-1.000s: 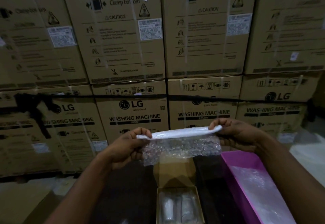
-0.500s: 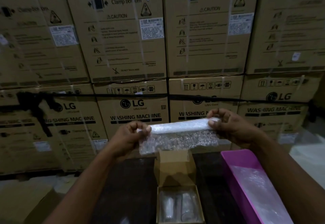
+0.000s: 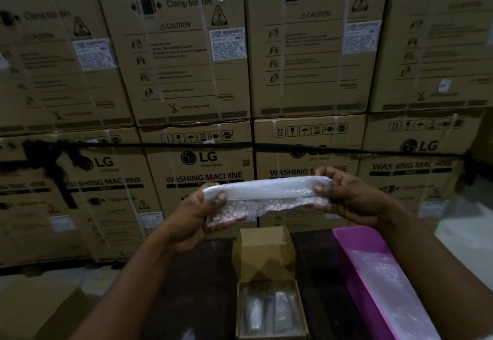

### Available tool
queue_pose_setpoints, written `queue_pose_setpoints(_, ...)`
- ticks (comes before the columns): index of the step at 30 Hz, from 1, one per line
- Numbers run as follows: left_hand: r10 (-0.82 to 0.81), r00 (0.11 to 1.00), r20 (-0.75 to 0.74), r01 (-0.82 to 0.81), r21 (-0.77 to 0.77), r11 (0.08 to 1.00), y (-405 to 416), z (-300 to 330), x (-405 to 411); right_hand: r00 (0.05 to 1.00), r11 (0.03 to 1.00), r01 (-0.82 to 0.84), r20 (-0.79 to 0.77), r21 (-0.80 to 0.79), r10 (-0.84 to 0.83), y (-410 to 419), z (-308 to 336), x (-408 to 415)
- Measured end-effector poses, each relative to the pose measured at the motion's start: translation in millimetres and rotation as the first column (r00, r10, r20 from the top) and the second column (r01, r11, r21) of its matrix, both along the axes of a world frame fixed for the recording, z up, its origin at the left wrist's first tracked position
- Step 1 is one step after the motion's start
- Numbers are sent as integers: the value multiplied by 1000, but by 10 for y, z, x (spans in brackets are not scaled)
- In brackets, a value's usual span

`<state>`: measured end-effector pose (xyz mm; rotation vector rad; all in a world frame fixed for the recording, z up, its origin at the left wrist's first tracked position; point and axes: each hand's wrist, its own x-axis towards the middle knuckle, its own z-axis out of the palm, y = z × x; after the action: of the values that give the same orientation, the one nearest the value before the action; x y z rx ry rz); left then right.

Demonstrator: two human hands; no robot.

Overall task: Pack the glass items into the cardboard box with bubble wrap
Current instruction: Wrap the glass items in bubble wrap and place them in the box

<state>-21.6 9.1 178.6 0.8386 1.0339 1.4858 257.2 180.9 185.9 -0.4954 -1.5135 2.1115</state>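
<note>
Bubble wrap (image 3: 266,195): one folded piece, whitish, held level in the air above and beyond the cardboard box; upper part rolled into a long pad, a looser clear fringe hanging beneath.

Left hand (image 3: 197,214): gripping the left end of the bubble wrap, thumb pressed on the near face, fingers curled behind.

Right hand (image 3: 344,193): pinching the right end of the bubble wrap, thumb on the near face, fingers curled over the top edge.

Cardboard box (image 3: 269,310): small, brown, open, standing on the dark table (image 3: 205,281) directly below the bubble wrap; lid flap (image 3: 264,254) raised on the far side.

Glass items (image 3: 269,313): two pale, upright, cylindrical shapes side by side inside the cardboard box; wrapped or bare, cannot tell.

Pink tray (image 3: 357,257): long, narrow, just right of the cardboard box on the same table, running from the far edge toward the near right; sheet of clear bubble film (image 3: 389,294) lying inside.

Large cartons (image 3: 202,158): stacked in two rows beyond the cardboard box, filling the background; printed "LG", "WASHING MACHINE", "Clamp bottom", "CAUTION"; pale straps running down the faces, a black band across the lower row.

Floor (image 3: 40,299): pale, left of the table, dim.
</note>
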Motion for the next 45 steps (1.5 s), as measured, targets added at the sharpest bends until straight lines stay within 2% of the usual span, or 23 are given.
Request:
queue_pose_setpoints(3,4,998,63,-5,16,1000,-13,33,9,1000,1000,9,10,6,-9,53,7,45)
queue_pose_setpoints(8,-150,974,171,140,70,988,-100,42,-65,998,997,-60,-5,55,60,1,49,135)
queue_pose_setpoints(9,-152,977,150,145,60,988,-110,49,-62,997,994,-72,8,88,71,-12,60,133)
queue_pose_setpoints(12,-44,988,-147,44,-7,999,-75,45,-67,988,970,-27,152,242,-10,-33,90,64)
queue_pose_setpoints(15,-34,944,-329,28,-22,999,-46,53,-83,973,960,17,217,281,-81,-30,128,22)
queue_pose_setpoints(16,-23,906,-422,8,-36,999,-56,54,-103,969,961,15,233,275,-81,-32,143,33)
queue_pose_setpoints(19,-34,714,-699,-17,-66,998,-112,88,-130,941,935,-39,328,353,-85,-33,154,82)
queue_pose_setpoints(21,-71,622,-780,13,-80,997,-140,114,-129,916,907,-79,389,415,-98,-50,157,87)
queue_pose_setpoints(22,-70,608,-791,11,-80,997,-143,128,-120,912,902,-78,396,426,-108,-57,156,86)
queue_pose_setpoints(28,22,695,-719,-57,-25,998,-174,165,-134,935,932,11,328,362,-138,-61,140,114)
queue_pose_setpoints(33,74,769,-635,-92,5,996,-160,146,-203,952,968,56,278,245,-126,-75,128,69)
queue_pose_setpoints(35,114,767,-632,-130,20,991,-131,133,-234,953,974,82,268,209,-138,-85,133,36)
queue_pose_setpoints(36,134,722,-679,-158,26,987,-110,120,-252,951,975,101,269,195,-153,-95,137,14)
queue_pose_setpoints(37,165,635,-755,-195,49,979,-82,95,-259,947,975,125,272,185,-173,-101,139,-8)
queue_pose_setpoints(38,223,503,-835,-234,117,965,-60,72,-244,943,973,151,270,176,-195,-106,141,-30)
queue_pose_setpoints(39,317,331,-889,-243,244,939,-41,51,-190,939,970,175,266,169,-216,-117,145,-50)
queue_pose_setpoints(40,433,150,-889,-188,404,895,-28,31,-89,936,967,198,261,160,-235,-129,151,-72)
queue_pose_setpoints(41,528,5,-849,-70,526,847,-10,-10,35,934,964,215,256,154,-250,-143,161,-96)
queue_pose_setpoints(43,595,-213,-775,152,575,804,72,-140,296,932,961,237,247,143,-267,-170,184,-149)
queue_pose_setpoints(45,596,-372,-711,231,551,802,188,-301,478,934,961,252,230,116,-273,-214,219,-203)
